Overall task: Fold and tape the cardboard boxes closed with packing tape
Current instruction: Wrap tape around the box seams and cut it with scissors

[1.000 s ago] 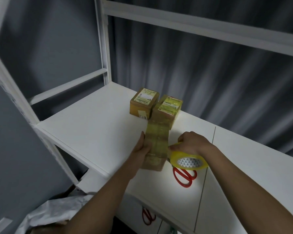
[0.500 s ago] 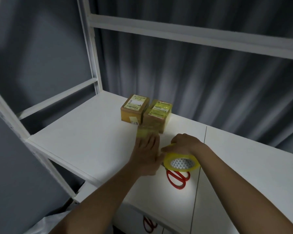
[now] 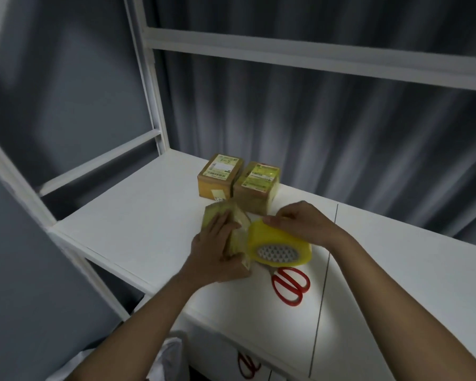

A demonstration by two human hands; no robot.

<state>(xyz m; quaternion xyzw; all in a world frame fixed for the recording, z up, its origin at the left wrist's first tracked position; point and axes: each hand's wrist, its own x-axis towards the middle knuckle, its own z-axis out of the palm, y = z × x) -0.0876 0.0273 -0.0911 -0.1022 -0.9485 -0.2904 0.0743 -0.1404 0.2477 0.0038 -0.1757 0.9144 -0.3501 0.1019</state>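
Red-handled scissors (image 3: 290, 285) on the white table (image 3: 138, 224); left hand (image 3: 217, 251) flat, fingers straight, pressing the small tape-wrapped cardboard box (image 3: 238, 229); right hand (image 3: 304, 224) gripping the yellow packing-tape roll (image 3: 279, 244) touching it; two labelled brown boxes (image 3: 221, 176) behind

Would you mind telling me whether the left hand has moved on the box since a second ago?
Yes. The left hand left the box's left side and now lies flat on top, nearer the two labelled boxes behind.

white shelving unit (image 3: 121, 224), grey pleated curtain (image 3: 341, 127)
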